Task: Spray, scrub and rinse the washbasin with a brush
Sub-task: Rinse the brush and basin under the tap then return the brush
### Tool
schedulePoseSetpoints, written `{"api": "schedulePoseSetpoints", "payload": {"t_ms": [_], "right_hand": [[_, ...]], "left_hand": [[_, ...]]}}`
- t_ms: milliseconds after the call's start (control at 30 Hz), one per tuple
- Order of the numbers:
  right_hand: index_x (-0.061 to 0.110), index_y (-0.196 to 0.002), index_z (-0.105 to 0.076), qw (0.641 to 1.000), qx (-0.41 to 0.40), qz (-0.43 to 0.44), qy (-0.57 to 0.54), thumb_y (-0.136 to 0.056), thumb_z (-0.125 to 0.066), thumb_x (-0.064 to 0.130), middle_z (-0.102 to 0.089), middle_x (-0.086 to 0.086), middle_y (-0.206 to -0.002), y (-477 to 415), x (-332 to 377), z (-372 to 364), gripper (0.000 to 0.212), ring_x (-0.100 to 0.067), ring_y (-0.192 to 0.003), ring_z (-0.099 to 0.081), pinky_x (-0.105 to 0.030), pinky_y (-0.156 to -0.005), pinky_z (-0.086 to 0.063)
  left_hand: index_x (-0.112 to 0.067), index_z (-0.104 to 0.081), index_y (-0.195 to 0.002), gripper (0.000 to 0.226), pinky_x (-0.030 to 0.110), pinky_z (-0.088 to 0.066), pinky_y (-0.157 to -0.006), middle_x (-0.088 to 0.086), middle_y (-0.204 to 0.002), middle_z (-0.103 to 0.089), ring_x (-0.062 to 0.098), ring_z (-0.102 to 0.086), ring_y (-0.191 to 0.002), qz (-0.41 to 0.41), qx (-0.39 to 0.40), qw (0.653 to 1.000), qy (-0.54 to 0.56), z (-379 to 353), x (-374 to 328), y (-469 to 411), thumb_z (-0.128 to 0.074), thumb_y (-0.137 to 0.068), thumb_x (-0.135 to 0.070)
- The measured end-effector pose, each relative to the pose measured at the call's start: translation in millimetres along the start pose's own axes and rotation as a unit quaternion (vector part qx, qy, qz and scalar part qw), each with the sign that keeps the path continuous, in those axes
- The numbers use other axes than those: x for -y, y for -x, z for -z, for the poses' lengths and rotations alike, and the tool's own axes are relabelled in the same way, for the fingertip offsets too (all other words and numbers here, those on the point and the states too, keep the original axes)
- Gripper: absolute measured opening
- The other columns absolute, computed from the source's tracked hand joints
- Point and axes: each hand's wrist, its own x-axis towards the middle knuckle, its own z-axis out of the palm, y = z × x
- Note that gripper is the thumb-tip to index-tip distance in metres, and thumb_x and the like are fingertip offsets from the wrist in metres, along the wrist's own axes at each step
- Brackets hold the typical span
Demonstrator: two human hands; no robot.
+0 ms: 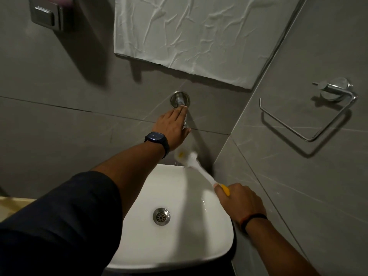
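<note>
A white washbasin (pixel 179 253) fills the lower middle, with a metal drain (pixel 161 216) in its bowl. My right hand (pixel 238 202) is shut on the yellow handle of a white brush (pixel 196 165). The brush's bristle head rests at the basin's far rim, just under the tap. My left hand (pixel 172 126), with a dark watch on the wrist, lies over the chrome wall tap (pixel 180 99) and grips it. Most of the tap is hidden behind the fingers.
Grey tiled walls meet in a corner right of the basin. A crumpled white sheet (pixel 199 36) hangs on the wall above the tap. A chrome paper holder (pixel 326 108) sticks out from the right wall. A metal plate (pixel 46 14) is at top left.
</note>
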Motion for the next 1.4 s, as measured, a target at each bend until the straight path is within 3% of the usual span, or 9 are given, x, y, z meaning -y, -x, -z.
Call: {"api": "schedulePoseSetpoints", "payload": {"t_ms": [300,500,600,767,1000,1100,1233,1400], "right_hand": [[0.017,-0.066,-0.062,1.000,0.014,-0.003,0.015,-0.085,-0.040,0.067,-0.055,0.003,-0.057,1,-7,-8,0.058,-0.013,-0.051,-0.049,-0.026,-0.049,-0.033],[0.013,-0.056,-0.060,0.996,0.019,-0.022,-0.080,-0.087,-0.046,0.063,-0.062,-0.001,-0.054,10,-8,-19,0.060,-0.016,-0.051,-0.056,-0.023,-0.046,-0.033],[0.014,-0.049,-0.050,0.994,0.027,0.021,-0.104,-0.086,-0.045,0.062,-0.057,0.000,-0.052,18,6,-27,0.061,-0.024,-0.055,-0.057,-0.028,-0.051,-0.038],[0.018,-0.046,-0.040,0.977,0.075,0.128,-0.153,-0.085,-0.044,0.060,-0.047,0.005,-0.049,36,75,-58,0.058,-0.030,-0.059,-0.049,-0.033,-0.054,-0.035],[0.018,-0.051,-0.045,0.929,0.175,0.250,-0.208,-0.082,-0.038,0.064,-0.056,0.000,-0.058,84,240,-127,0.055,-0.030,-0.063,-0.055,-0.033,-0.057,-0.039],[0.015,-0.063,-0.056,0.905,0.205,0.326,-0.181,-0.081,-0.035,0.064,-0.068,-0.009,-0.074,109,316,-166,0.056,-0.035,-0.075,-0.062,-0.036,-0.063,-0.045],[0.013,-0.086,-0.067,0.880,0.219,0.412,-0.090,-0.083,-0.037,0.061,-0.073,-0.013,-0.095,146,402,-220,0.056,-0.038,-0.092,-0.065,-0.037,-0.072,-0.049],[0.024,-0.074,-0.050,0.832,0.242,0.499,-0.013,-0.085,-0.034,0.061,-0.073,-0.008,-0.088,178,471,-286,0.042,-0.032,-0.082,-0.066,-0.034,-0.063,-0.035]], "left_hand": [[-0.014,-0.013,-0.145,0.069,0.045,-0.028,-0.108,0.012,-0.152,-0.026,0.030,-0.033,-0.133,0.008,0.008,1.000,0.001,0,-3,2,-0.046,-0.092,-0.043],[-0.021,-0.002,-0.146,0.088,0.049,-0.014,-0.113,0.010,-0.156,-0.013,0.031,-0.011,-0.142,0.013,0.065,0.998,0.004,10,2,17,-0.048,-0.083,-0.061],[-0.020,-0.017,-0.145,0.080,0.048,-0.018,-0.113,0.010,-0.153,-0.024,0.029,-0.019,-0.140,0.043,0.039,0.998,0.013,23,18,48,-0.040,-0.084,-0.065],[-0.019,-0.038,-0.137,0.067,0.044,-0.031,-0.104,0.011,-0.142,-0.042,0.029,-0.038,-0.128,0.175,-0.013,0.984,0.014,60,83,137,-0.043,-0.086,-0.061],[-0.010,-0.050,-0.127,0.061,0.049,-0.039,-0.099,0.019,-0.129,-0.053,0.037,-0.046,-0.118,0.405,-0.089,0.906,-0.086,141,223,298,-0.039,-0.089,-0.056],[-0.008,-0.053,-0.122,0.056,0.048,-0.043,-0.091,0.022,-0.122,-0.056,0.040,-0.049,-0.111,0.492,-0.116,0.856,-0.107,175,280,369,-0.040,-0.089,-0.051],[-0.007,-0.053,-0.121,0.048,0.049,-0.043,-0.089,0.023,-0.120,-0.056,0.041,-0.049,-0.107,0.572,-0.089,0.802,-0.148,199,344,461,-0.046,-0.090,-0.043],[-0.006,-0.047,-0.127,0.053,0.048,-0.041,-0.093,0.021,-0.127,-0.052,0.040,-0.046,-0.114,0.624,-0.010,0.764,-0.164,193,407,537,-0.054,-0.086,-0.039]]}}
